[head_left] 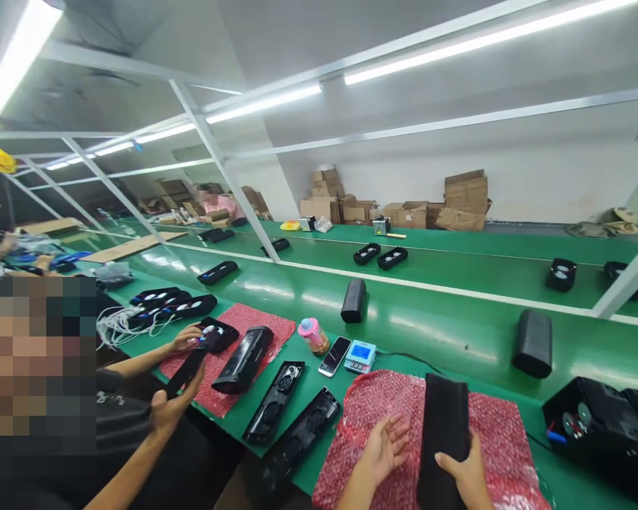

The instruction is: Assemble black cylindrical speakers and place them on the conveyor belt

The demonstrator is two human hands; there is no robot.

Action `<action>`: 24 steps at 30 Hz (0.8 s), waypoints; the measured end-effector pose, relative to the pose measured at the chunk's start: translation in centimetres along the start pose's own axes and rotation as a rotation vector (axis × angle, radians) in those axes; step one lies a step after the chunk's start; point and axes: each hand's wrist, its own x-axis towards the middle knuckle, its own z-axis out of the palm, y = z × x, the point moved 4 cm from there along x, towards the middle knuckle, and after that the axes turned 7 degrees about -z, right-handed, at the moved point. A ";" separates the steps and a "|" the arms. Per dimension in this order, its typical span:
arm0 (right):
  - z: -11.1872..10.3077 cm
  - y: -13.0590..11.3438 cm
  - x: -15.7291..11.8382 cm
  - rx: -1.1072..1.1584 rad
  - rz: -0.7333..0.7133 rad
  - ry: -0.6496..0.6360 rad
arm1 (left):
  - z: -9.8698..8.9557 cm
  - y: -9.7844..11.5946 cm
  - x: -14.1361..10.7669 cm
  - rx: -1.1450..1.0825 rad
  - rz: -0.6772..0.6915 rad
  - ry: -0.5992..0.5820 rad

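A long black speaker-like casing [444,432] stands out against red bubble wrap [375,404] at the lower right. My right hand [465,467] grips its right side, with the thumb across the front. To the left of the casing, my left hand [385,450] is open, palm up and fingers spread, holding nothing. Left of the wrap lie two black shells with round speaker parts, one [274,402] near the phone and another [303,432] closer to the wrap.
A phone [334,356], a pink-lidded jar [313,336] and a small blue-screened device [361,356] sit behind the wrap. At left, a co-worker's hands [178,404] hold black parts. Black housings [600,432] stand at right. Casings [354,301] lie on the green belt.
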 end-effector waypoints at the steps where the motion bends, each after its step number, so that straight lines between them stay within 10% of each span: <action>1: -1.2 -1.8 1.2 -0.186 -0.182 0.070 | -0.9 0.4 0.2 0.041 0.018 0.069; 4: -3.6 -7.0 4.7 -0.512 -0.536 0.176 | -2.6 2.4 1.2 0.177 0.080 0.254; 9: -4.8 -10.8 12.1 -0.338 -0.210 0.203 | -3.3 11.2 3.5 0.469 0.335 0.414; 13: -3.8 -11.8 20.3 -0.865 -0.207 0.301 | -3.9 22.7 5.7 0.725 0.500 0.516; 19: -1.5 -6.5 33.7 -1.021 0.077 0.165 | -5.0 39.0 11.4 0.992 0.524 0.834; 24: -0.8 -1.1 38.8 -1.132 0.151 0.223 | -5.8 44.5 18.1 1.127 0.320 1.013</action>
